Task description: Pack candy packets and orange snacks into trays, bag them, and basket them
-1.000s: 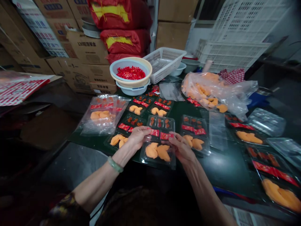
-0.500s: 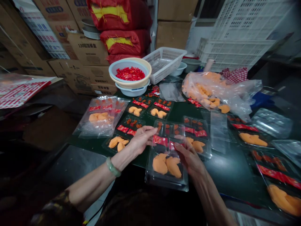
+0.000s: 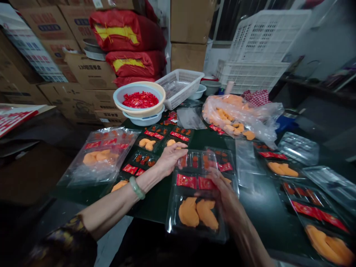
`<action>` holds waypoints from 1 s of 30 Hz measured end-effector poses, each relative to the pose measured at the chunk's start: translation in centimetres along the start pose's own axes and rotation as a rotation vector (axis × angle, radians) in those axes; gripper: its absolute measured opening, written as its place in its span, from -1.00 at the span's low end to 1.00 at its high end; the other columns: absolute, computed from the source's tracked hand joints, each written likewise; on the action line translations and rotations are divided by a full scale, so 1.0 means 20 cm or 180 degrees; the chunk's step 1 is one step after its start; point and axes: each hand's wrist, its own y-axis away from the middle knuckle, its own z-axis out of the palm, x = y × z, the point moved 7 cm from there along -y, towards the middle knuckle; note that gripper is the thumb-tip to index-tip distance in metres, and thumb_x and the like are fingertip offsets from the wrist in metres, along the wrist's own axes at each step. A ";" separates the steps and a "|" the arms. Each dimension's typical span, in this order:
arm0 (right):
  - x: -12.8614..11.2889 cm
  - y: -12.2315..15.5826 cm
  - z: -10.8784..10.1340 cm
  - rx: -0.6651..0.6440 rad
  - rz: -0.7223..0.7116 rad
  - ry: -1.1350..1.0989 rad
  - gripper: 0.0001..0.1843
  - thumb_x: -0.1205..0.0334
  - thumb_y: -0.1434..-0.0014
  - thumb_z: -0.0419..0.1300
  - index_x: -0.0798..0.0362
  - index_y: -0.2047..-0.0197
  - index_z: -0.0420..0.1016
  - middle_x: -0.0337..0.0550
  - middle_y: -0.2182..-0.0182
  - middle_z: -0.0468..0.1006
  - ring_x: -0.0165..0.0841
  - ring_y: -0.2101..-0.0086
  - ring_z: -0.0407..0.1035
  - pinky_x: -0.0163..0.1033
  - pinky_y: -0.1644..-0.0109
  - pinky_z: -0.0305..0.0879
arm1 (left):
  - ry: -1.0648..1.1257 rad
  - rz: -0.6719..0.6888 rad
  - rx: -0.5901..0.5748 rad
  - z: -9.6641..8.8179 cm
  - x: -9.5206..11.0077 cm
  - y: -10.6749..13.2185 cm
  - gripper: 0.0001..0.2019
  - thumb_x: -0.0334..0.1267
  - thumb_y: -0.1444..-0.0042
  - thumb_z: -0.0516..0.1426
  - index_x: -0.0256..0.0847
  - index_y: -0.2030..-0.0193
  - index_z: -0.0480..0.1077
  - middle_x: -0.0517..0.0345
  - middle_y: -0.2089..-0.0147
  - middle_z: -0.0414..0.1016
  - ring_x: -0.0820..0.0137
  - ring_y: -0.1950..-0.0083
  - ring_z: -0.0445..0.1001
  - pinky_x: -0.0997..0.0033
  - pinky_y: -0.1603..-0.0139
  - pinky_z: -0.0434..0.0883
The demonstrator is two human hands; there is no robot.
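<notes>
Both hands hold a clear plastic tray (image 3: 173,215) tilted over the table's front edge. My left hand (image 3: 171,157) pinches its upper left corner. My right hand (image 3: 224,189) grips the right side, with its fingertips over the upper right part. In the tray lie two orange curved pieces (image 3: 189,212), two red packets (image 3: 186,181) and small reddish-brown bits (image 3: 195,160). Behind it, partly hidden, is another filled tray (image 3: 235,174). A filled tray (image 3: 143,160) lies beside my left wrist, which wears a pale green bangle (image 3: 137,188).
More filled trays (image 3: 280,168) lie on the dark green table (image 3: 258,207). A bagged tray (image 3: 104,154) is at left. Behind are a bowl of red packets (image 3: 140,100), a white basket (image 3: 185,87) and a bag of orange pieces (image 3: 230,115). Flat clear bags (image 3: 244,161) lie right of centre.
The camera view has shifted, so the background sits lower and further left. The held tray appears slightly lower and nearer, with both hands still on it.
</notes>
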 end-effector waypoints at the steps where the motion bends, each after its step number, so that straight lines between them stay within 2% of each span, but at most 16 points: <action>1: 0.00 0.00 0.00 -0.0001 0.0020 -0.0010 -0.48 0.04 0.09 0.32 -0.05 0.06 0.29 -0.27 0.33 0.58 -0.30 0.57 0.49 -0.31 0.58 0.33 | -0.0045 0.0022 -0.0056 0.01 0.00 -0.01 -0.72 -0.29 0.13 0.28 -0.27 0.27 0.33 0.25 0.61 0.40 0.48 0.70 0.34 0.60 0.78 0.21; 4: 0.02 -0.02 0.01 -0.0077 0.0057 -0.0043 -0.48 0.04 0.07 0.30 -0.02 0.04 0.30 -0.26 0.43 0.58 -0.29 0.55 0.50 -0.32 0.57 0.33 | -0.0072 0.0092 0.0072 0.01 0.00 -0.02 -0.80 -0.30 0.11 0.26 -0.30 0.39 0.33 0.25 0.68 0.36 0.52 0.72 0.29 0.62 0.77 0.18; 8: 0.05 -0.05 0.00 -0.0208 0.0118 -0.0252 -0.45 0.11 0.11 0.35 0.01 0.03 0.33 -0.24 0.49 0.58 -0.30 0.57 0.48 -0.32 0.57 0.33 | 0.0106 0.0046 0.0353 -0.02 -0.01 -0.03 -0.87 -0.39 0.08 0.23 -0.32 0.39 0.34 0.24 0.64 0.38 0.52 0.70 0.32 0.59 0.73 0.24; 12: 0.05 -0.06 0.01 -0.0276 0.0205 -0.0481 -0.52 0.23 0.13 0.37 0.00 0.11 0.37 -0.19 0.38 0.61 -0.26 0.45 0.51 -0.29 0.51 0.38 | 0.0328 0.0061 0.0420 -0.01 -0.02 -0.03 -0.86 -0.43 0.07 0.23 -0.33 0.39 0.32 0.19 0.49 0.42 0.50 0.65 0.38 0.52 0.69 0.32; 14: 0.05 -0.06 0.02 -0.0370 0.0276 -0.0477 -0.44 0.27 0.14 0.38 -0.02 0.04 0.34 -0.20 0.37 0.61 -0.24 0.40 0.53 -0.25 0.40 0.42 | 0.0331 0.0066 0.0409 0.01 -0.02 -0.04 -0.88 -0.44 0.05 0.21 -0.33 0.39 0.31 0.19 0.48 0.40 0.49 0.65 0.38 0.50 0.70 0.32; 16: 0.03 -0.06 0.00 -0.0389 0.0291 -0.0448 -0.33 0.31 0.15 0.39 -0.06 -0.05 0.29 -0.21 0.38 0.61 -0.23 0.40 0.54 -0.24 0.36 0.43 | 0.0175 -0.0014 0.0213 0.05 -0.02 -0.09 -0.91 -0.43 0.02 0.18 -0.33 0.39 0.31 0.19 0.49 0.39 0.48 0.63 0.38 0.47 0.66 0.34; 18: -0.01 -0.05 -0.05 -0.0342 0.0292 -0.0438 -0.27 0.32 0.15 0.39 -0.09 -0.11 0.25 -0.21 0.38 0.61 -0.22 0.41 0.54 -0.25 0.39 0.41 | -0.0398 -0.0103 -0.0123 0.09 0.00 -0.20 -0.93 -0.35 -0.06 0.14 -0.33 0.37 0.34 0.15 0.47 0.39 0.45 0.58 0.41 0.43 0.58 0.38; 19: -0.04 -0.05 -0.07 -0.0312 0.0302 -0.0437 -0.25 0.31 0.14 0.39 -0.11 -0.13 0.24 -0.19 0.36 0.62 -0.21 0.40 0.54 -0.24 0.40 0.41 | -0.1016 0.0015 -0.0198 0.11 0.03 -0.28 -0.88 -0.29 -0.12 0.09 -0.32 0.35 0.36 0.13 0.46 0.40 0.44 0.55 0.42 0.42 0.53 0.39; 20: -0.06 -0.04 -0.11 -0.0274 0.0317 -0.0441 -0.24 0.31 0.13 0.38 -0.12 -0.15 0.23 -0.17 0.34 0.62 -0.20 0.40 0.54 -0.23 0.40 0.41 | -0.1808 0.0247 -0.0188 0.12 0.07 -0.37 -0.81 -0.24 -0.17 0.04 -0.32 0.33 0.38 0.10 0.43 0.42 0.41 0.49 0.44 0.40 0.46 0.40; 22: -0.11 -0.02 -0.18 -0.0153 0.0334 -0.0425 -0.20 0.28 0.12 0.37 -0.12 -0.19 0.20 -0.09 0.29 0.62 -0.15 0.37 0.53 -0.15 0.36 0.43 | -0.3471 0.0921 0.0070 0.15 0.16 -0.57 -0.74 -0.22 -0.21 -0.03 -0.32 0.30 0.42 0.02 0.36 0.46 0.33 0.31 0.48 0.35 0.27 0.41; 23: -0.13 -0.01 -0.22 -0.0054 0.0333 -0.0379 -0.18 0.26 0.12 0.37 -0.12 -0.21 0.19 -0.06 0.26 0.62 -0.13 0.35 0.53 -0.11 0.32 0.44 | -0.3973 0.1153 0.0181 0.17 0.19 -0.68 -0.77 -0.24 -0.18 0.01 -0.32 0.28 0.44 -0.04 0.30 0.48 0.25 0.19 0.47 0.29 0.15 0.38; 26: -0.17 0.02 -0.38 0.0371 0.0317 -0.0094 -0.13 0.16 0.15 0.37 -0.17 -0.24 0.17 -0.03 0.19 0.59 -0.03 0.27 0.51 0.02 0.22 0.45 | -0.4582 0.1323 0.0210 0.24 0.16 -0.98 -0.85 -0.32 -0.01 0.17 -0.39 0.30 0.46 -0.26 0.12 0.47 -0.01 -0.09 0.31 0.09 -0.09 0.21; 28: -0.19 0.03 -0.49 0.0670 0.0284 0.0113 -0.11 0.11 0.19 0.39 -0.29 -0.23 0.17 -0.07 0.17 0.59 0.01 0.22 0.49 0.06 0.20 0.46 | -0.4837 0.1284 0.0144 0.28 0.11 -1.13 -0.88 -0.40 0.09 0.23 -0.41 0.37 0.47 -0.35 0.13 0.46 -0.08 -0.12 0.27 -0.01 -0.13 0.13; 30: -0.18 0.04 -0.57 0.0828 0.0269 0.0212 -0.06 0.09 0.23 0.39 -0.36 -0.23 0.14 -0.08 0.17 0.59 0.05 0.19 0.48 0.09 0.19 0.45 | -0.5022 0.1206 0.0051 0.32 0.05 -1.23 -0.94 -0.48 0.11 0.21 -0.41 0.42 0.47 -0.34 0.19 0.49 -0.04 -0.06 0.34 -0.03 -0.12 0.12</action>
